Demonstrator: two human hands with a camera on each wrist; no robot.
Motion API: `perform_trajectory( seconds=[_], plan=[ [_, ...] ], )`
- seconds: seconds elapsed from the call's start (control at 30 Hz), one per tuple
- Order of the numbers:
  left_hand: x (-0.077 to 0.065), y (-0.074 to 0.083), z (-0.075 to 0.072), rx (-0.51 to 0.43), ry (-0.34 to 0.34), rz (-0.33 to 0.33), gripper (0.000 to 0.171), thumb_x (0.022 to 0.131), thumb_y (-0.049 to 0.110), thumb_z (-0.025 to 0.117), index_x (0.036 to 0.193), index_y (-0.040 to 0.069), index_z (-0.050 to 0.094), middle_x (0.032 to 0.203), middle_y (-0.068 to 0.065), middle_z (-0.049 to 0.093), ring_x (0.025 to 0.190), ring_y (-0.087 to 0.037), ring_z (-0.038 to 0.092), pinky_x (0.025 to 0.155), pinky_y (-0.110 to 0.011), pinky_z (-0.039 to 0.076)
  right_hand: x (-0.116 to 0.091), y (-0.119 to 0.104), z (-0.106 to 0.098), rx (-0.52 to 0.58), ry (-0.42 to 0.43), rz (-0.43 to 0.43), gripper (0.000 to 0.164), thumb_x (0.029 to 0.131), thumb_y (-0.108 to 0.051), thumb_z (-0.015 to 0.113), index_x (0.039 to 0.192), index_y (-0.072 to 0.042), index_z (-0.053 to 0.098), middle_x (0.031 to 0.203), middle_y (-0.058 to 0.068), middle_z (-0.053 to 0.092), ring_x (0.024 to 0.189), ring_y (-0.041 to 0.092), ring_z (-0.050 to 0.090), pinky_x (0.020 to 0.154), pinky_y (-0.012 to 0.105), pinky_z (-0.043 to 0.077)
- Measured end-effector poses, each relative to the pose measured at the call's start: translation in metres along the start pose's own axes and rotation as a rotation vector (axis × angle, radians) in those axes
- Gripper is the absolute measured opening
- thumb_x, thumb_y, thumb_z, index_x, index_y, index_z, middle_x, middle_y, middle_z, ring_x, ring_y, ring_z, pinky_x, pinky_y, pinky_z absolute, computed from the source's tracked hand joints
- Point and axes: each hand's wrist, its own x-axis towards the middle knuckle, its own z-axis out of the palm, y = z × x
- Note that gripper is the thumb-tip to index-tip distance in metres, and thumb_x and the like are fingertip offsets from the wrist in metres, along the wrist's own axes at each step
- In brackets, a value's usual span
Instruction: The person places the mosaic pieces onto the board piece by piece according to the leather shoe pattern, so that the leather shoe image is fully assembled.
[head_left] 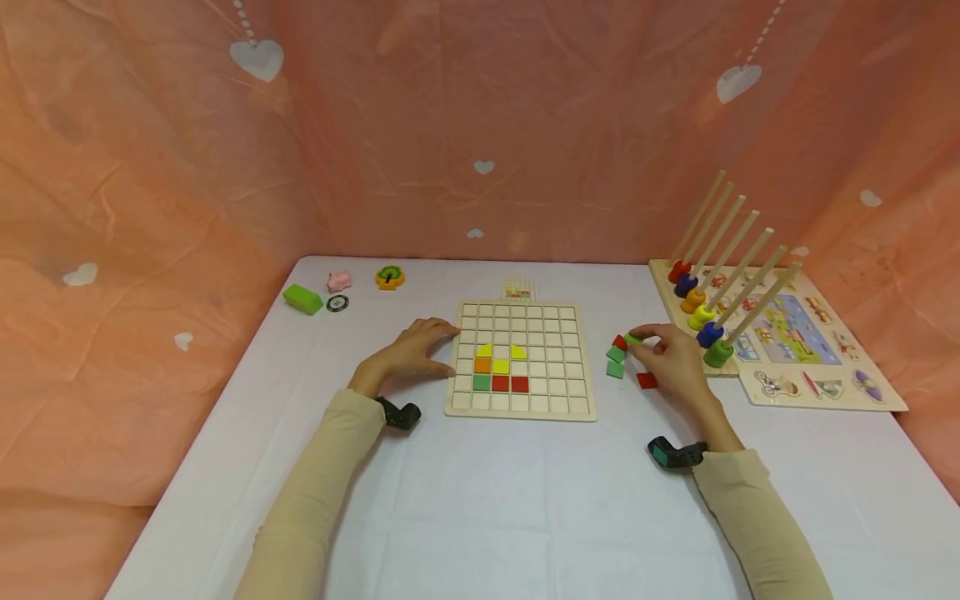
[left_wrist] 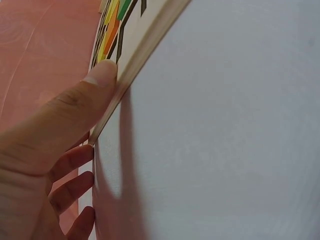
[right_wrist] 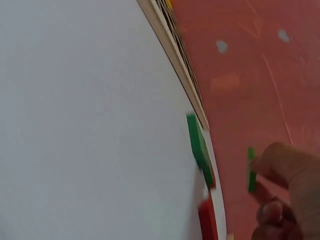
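A wooden grid board (head_left: 547,410) lies mid-table, with yellow, orange, green and red tiles in some of its squares. My left hand (head_left: 412,350) is at its left side, fingers spread. In the left wrist view the thumb (left_wrist: 102,75) touches the board's rim, the other fingers beside the edge. Between thumb and fingers, my right hand (head_left: 671,358) pinches a light green tile (right_wrist: 251,170), raised off the table in the right wrist view. Near that hand lie a red tile (head_left: 619,342), two green tiles (head_left: 615,369) and another red tile (head_left: 647,381).
A small pattern card (head_left: 519,289) lies behind the board. At the right are a peg stand (head_left: 701,308) with tall rods and coloured rings, and a picture puzzle (head_left: 825,398). Back left hold a green block (head_left: 303,299), pink piece (head_left: 339,281), round disc (head_left: 337,303) and tree piece (head_left: 389,277).
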Motion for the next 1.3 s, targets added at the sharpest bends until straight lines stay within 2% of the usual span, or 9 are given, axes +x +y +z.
perform_trajectory(
  seconds=[0.1,0.2,0.4,0.53,0.7,0.83,0.93,1.1,1.3],
  plan=[
    [0.000,0.001,0.000,-0.006,0.000,0.000,0.075,0.077,0.038,0.075,0.140,0.014,0.041,0.145,-0.009,0.034,0.134,-0.027,0.025,0.111,-0.047,0.019,0.001,-0.016,0.012,0.104,-0.026,-0.123,0.021,0.081,-0.009,0.070,0.101,-0.005,0.069,0.093,0.010,0.061,0.059,0.013,0.044,0.047,0.020,0.036],
    [-0.001,0.001,0.000,-0.006,-0.002,0.000,0.075,0.077,0.038,0.075,0.141,0.014,0.041,0.146,-0.009,0.034,0.134,-0.028,0.024,0.112,-0.047,0.019,0.001,-0.033,0.026,0.174,-0.074,-0.247,0.020,0.078,-0.003,0.072,0.097,-0.005,0.070,0.090,0.008,0.063,0.057,0.010,0.043,0.048,0.020,0.035],
    [0.000,0.002,-0.001,-0.007,0.002,0.006,0.075,0.077,0.038,0.075,0.140,0.014,0.042,0.145,-0.009,0.034,0.134,-0.028,0.025,0.111,-0.048,0.019,-0.004,-0.055,0.052,0.215,-0.243,-0.329,0.017,0.080,-0.006,0.072,0.095,-0.012,0.071,0.097,-0.001,0.064,0.064,0.009,0.044,0.053,0.020,0.036],
    [-0.001,0.002,0.000,-0.001,0.000,0.012,0.074,0.078,0.037,0.075,0.140,0.013,0.042,0.145,-0.010,0.034,0.133,-0.029,0.026,0.111,-0.049,0.020,-0.008,-0.060,0.063,0.228,-0.316,-0.371,0.013,0.080,-0.008,0.073,0.092,-0.013,0.072,0.098,-0.002,0.065,0.065,0.009,0.046,0.054,0.020,0.037],
    [-0.003,0.002,0.000,0.005,0.006,0.031,0.073,0.078,0.034,0.075,0.139,0.011,0.042,0.144,-0.012,0.035,0.132,-0.030,0.027,0.110,-0.049,0.022,-0.010,-0.063,0.070,0.247,-0.365,-0.403,0.011,0.080,-0.009,0.073,0.091,-0.012,0.073,0.099,0.000,0.067,0.079,0.011,0.057,0.060,0.020,0.044],
    [-0.004,0.003,0.000,0.000,0.012,0.040,0.073,0.078,0.032,0.075,0.139,0.010,0.043,0.144,-0.012,0.036,0.131,-0.031,0.028,0.110,-0.049,0.022,-0.010,-0.064,0.071,0.221,-0.362,-0.421,0.010,0.081,-0.010,0.072,0.090,-0.011,0.075,0.099,0.001,0.068,0.095,0.016,0.062,0.074,0.026,0.051],
    [-0.004,0.002,-0.001,-0.002,0.018,0.042,0.073,0.077,0.032,0.076,0.139,0.010,0.043,0.143,-0.012,0.036,0.131,-0.031,0.029,0.110,-0.049,0.022,-0.011,-0.065,0.071,0.198,-0.351,-0.425,0.009,0.080,-0.010,0.073,0.089,-0.010,0.076,0.098,0.001,0.066,0.094,0.018,0.061,0.078,0.031,0.051],
    [-0.004,0.000,0.000,-0.011,0.028,0.039,0.072,0.077,0.032,0.075,0.139,0.011,0.043,0.143,-0.011,0.037,0.131,-0.030,0.028,0.110,-0.048,0.022,-0.010,-0.066,0.069,0.165,-0.357,-0.402,0.012,0.080,-0.012,0.074,0.092,-0.012,0.075,0.096,-0.001,0.060,0.084,0.012,0.054,0.070,0.025,0.047],
    [-0.003,-0.001,0.001,-0.015,0.028,0.047,0.071,0.078,0.031,0.075,0.138,0.010,0.043,0.143,-0.012,0.036,0.131,-0.030,0.028,0.110,-0.048,0.022,-0.006,-0.070,0.056,0.168,-0.330,-0.299,0.024,0.082,-0.016,0.072,0.105,-0.012,0.070,0.099,0.000,0.059,0.070,0.013,0.045,0.056,0.022,0.037]
  ],
)
